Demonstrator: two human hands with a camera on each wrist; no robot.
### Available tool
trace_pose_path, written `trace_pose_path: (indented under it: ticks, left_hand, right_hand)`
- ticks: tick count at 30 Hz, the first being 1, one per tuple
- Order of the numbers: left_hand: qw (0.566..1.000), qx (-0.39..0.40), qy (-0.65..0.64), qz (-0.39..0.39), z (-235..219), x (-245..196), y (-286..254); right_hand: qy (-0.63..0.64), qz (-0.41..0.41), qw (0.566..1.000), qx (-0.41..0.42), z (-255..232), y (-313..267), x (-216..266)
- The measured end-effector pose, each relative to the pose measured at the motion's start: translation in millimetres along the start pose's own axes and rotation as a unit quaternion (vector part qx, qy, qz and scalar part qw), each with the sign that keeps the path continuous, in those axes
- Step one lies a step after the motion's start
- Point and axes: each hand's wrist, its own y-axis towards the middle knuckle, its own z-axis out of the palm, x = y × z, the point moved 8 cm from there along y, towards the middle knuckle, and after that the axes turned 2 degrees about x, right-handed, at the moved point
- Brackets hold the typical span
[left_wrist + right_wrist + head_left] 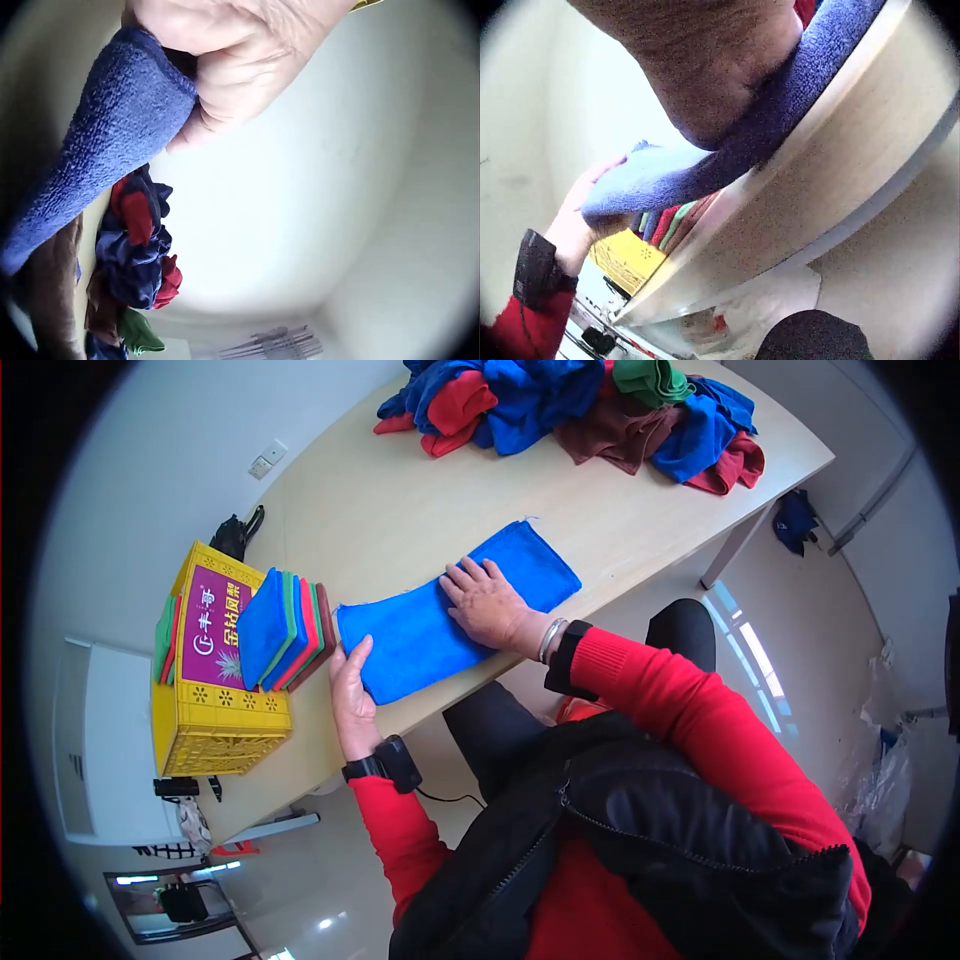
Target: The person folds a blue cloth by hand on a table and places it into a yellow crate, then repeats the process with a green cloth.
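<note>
with the folded, blue, rectangular terry cloth (405, 648) on the pale wood-toned desk (330, 545) pinched at its raised left end by the left hand (353, 697) and pressed by the straight-fingered right hand (489, 610), its edges should be squared before that end is released.

A fuzzy blue cloth (415, 642) — oblong, one end lifted — lies along the edge of the table (630, 550).
</note>
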Motion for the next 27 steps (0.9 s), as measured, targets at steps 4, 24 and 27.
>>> trace_pose_path:
  ticks: [4, 24, 27]
  left_hand:
    - [1.0, 0.021, -0.013, -0.012, 9, -12, 3]
    - [0.956, 0.099, 0.273, -0.045, 169, 20, 94]
    - [0.938, 0.097, 0.333, -0.017, 187, 47, 114]
  right_hand:
    - [-0.1, -0.026, 0.995, 0.01, 6, 13, 15]
    - [-0.115, -0.136, 0.984, -0.008, -11, -107, 36]
    - [-0.11, -0.136, 0.985, 0.01, -10, -113, 33]
